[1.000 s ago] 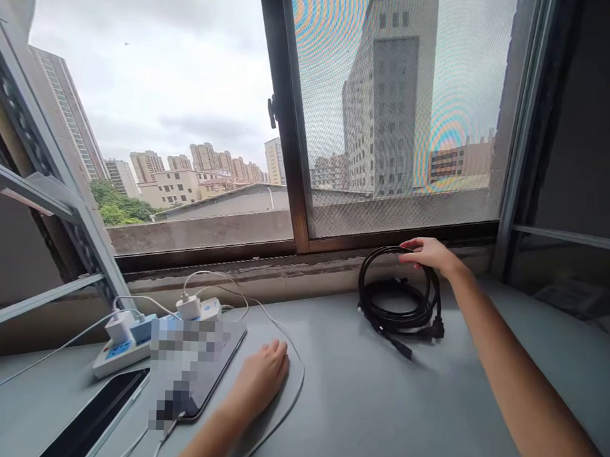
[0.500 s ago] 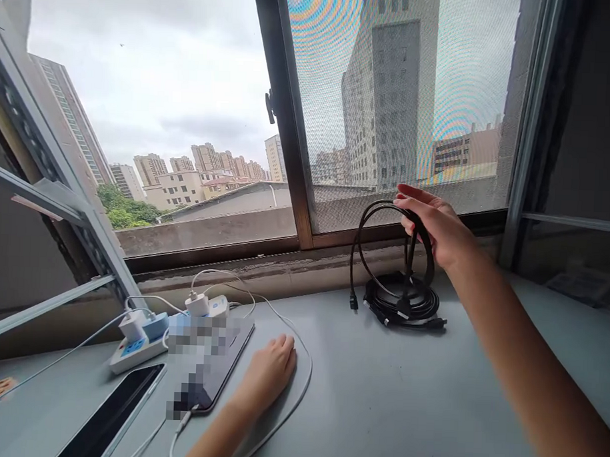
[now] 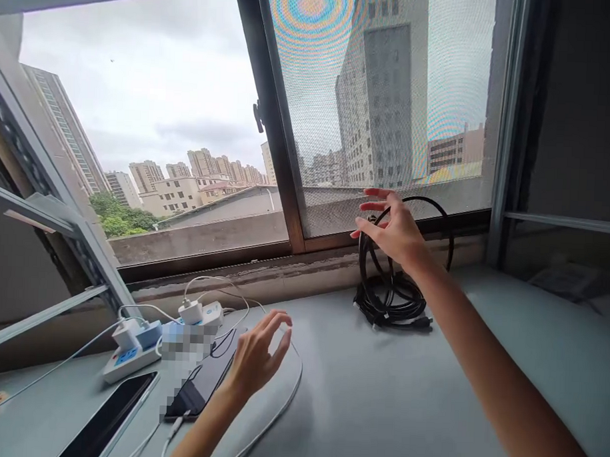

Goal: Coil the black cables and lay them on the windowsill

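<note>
My right hand [image 3: 392,225] is raised in front of the window sill. A coil of black cable [image 3: 363,257] hangs from it, gripped around the thumb and fingers, with a wide loop arching behind the wrist. Below, more coiled black cable [image 3: 406,319] with plug ends rests on the desk; whether it is one piece with the held coil I cannot tell. My left hand [image 3: 258,353] hovers over the right edge of a dark tablet-like device [image 3: 207,382], its fingers bent and the thumb apart, with nothing in it.
A phone [image 3: 111,418] lies at the left, by a white power strip [image 3: 124,369] with plugged-in chargers. A white cable [image 3: 297,388] curves over the desk [image 3: 369,404]. The window frame [image 3: 294,238] stands behind; a metal rack [image 3: 79,227] is at the left.
My right hand has moved left with the cable, whose loop now swings out to the right. My left hand has lifted off the desk and its fingers have spread. The view has shifted slightly.
</note>
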The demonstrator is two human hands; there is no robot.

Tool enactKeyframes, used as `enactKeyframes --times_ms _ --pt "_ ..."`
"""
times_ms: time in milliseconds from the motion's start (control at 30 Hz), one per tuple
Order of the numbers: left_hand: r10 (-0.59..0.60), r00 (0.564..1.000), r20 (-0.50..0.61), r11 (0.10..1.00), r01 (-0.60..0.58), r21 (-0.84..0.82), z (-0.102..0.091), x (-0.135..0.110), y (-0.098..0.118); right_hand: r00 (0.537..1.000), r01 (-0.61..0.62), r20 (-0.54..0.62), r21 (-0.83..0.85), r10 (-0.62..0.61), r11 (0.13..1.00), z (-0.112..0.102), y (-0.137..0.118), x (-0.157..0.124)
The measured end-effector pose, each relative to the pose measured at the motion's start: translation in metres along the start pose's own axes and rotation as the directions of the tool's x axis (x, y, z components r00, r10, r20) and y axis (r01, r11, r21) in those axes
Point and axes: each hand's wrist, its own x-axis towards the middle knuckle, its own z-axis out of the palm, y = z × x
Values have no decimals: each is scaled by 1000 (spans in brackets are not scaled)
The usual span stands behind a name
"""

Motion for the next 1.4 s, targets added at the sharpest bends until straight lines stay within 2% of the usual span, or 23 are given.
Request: enactKeyframes --times_ms 67,133,233,267,333,400,433,533,633,700,833,900,1133,1267,1400 --pt "-30 1000 7 991 31 -133 -11 9 18 1000 -12 7 -7 12 1000 1 1 1" --pt "-93 995 28 942 97 -320 -23 24 40 1000 -3 23 14 3 1000 3 -1 -1" --pt "-147 988 48 730 141 -669 -41 53 75 983 110 131 117 -125 987 6 -11 -10" --pt "-132 986 102 643 163 -748 -46 62 86 959 176 200 144 -203 974 7 -15 -14" --pt "-65 985 162 470 174 -865 -53 78 105 864 304 367 165 -344 938 8 -24 -21" --pt "-3 986 164 306 157 -939 -55 89 119 768 382 496 153 -406 911 10 -29 -27" --pt "2 988 153 220 149 -964 -54 92 124 743 396 529 144 -409 907 11 -31 -28" --pt "4 965 263 -41 263 -964 -52 99 126 737 383 560 116 -379 916 13 -28 -31" --pt "54 906 420 -207 422 -883 -50 104 113 755 356 558 93 -345 930 16 -22 -31" --pt "33 909 415 -233 411 -881 -50 107 100 776 330 539 98 -328 939 19 -18 -30" --pt "-121 944 308 -139 291 -946 -55 111 78 827 232 500 111 -256 966 26 -11 -29" --pt "-121 950 287 -125 273 -954 -61 112 72 843 192 490 110 -222 975 30 -8 -28" --pt "-133 951 279 -183 253 -950 -76 111 65 884 159 433 76 -176 984 41 -8 -32" --pt "-227 944 238 -172 202 -964 -88 110 50 942 146 304 11 -142 989 36 -10 -31" --pt "-341 936 86 -177 26 -984 -113 100 25 993 73 95 47 -78 996 20 -11 -22"
